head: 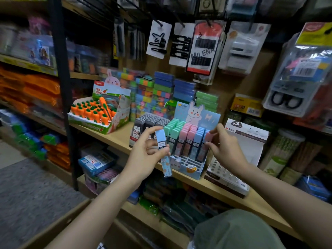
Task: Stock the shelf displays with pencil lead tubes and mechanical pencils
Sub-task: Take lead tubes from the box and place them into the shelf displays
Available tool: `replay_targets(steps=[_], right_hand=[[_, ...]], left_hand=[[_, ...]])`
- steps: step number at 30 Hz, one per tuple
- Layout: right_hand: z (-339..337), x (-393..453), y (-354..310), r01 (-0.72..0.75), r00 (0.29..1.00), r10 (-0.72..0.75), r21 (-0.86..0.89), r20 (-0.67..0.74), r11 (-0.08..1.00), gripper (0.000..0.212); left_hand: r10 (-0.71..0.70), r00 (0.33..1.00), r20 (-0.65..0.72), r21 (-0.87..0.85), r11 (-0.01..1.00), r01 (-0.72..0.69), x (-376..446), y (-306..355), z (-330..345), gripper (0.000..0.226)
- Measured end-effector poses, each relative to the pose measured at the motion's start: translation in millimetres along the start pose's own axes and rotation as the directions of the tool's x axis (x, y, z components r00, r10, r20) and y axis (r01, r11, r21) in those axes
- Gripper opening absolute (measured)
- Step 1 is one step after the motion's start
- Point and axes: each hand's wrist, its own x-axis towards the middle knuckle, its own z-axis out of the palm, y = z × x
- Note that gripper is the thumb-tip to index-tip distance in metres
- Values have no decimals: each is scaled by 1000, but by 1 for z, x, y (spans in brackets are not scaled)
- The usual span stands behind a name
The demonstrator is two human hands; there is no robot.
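Left grip is pinching a blue lead tube while the right grip is setting a pink tube into the bunny display box.

The left fingers are curling round the blue tube's upper half, holding it upright just near of the display, not yet in a slot. The right fingers are closing on the pink tube at the box's right end, and it is hard to tell whether it is seated. The far rows are showing green, pink and blue tubes standing packed, while the near grid slots are sitting open, so the box is looking roughly two-thirds filled. The grey lead tubes to the left are looking full. No mechanical pencils are showing in either hand, so that part is likely remaining.
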Motion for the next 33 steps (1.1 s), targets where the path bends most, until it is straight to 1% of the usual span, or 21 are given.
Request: replay_targets(steps=[5,10,13,16,21,25,27,29,31,33], right_hand=[[-4,2,-6,-12,1000,11,37,2,999,29],[3,7,-27,100,995,-100,43,-14,994,30],[16,11,-32,124,992,-123,16,-14,992,28],[26,13,-29,127,991,-127,2,-36,992,28],[32,17,-26,119,990,-116,36,-79,992,31],[37,20,-24,97,994,-95,25,-57,995,32],[41,20,-22,88,995,-89,-15,-48,996,31],[44,19,-21,83,995,-86,-72,-50,994,32],[46,18,-21,80,994,-88,-119,-65,990,32],[47,17,-21,79,994,-89,-148,-66,986,30]], left_hand=[[-12,1000,7,5,1000,12,0,-6,0,51],[-35,999,-16,34,999,35,0,-9,0,51],[-49,999,-17,32,998,50,-1,-10,0,51],[-44,999,-11,17,999,44,-2,-11,-3,51],[-40,999,-24,-3,999,40,-2,-14,-5,53],[-65,997,-37,-40,997,63,-1,-22,-3,57],[-96,995,-32,-69,993,94,0,-24,-1,50],[-124,992,-24,-75,990,122,0,-26,0,38],[-136,991,-6,-43,990,135,1,-30,1,25],[-152,988,3,-14,988,152,0,-35,1,21]])
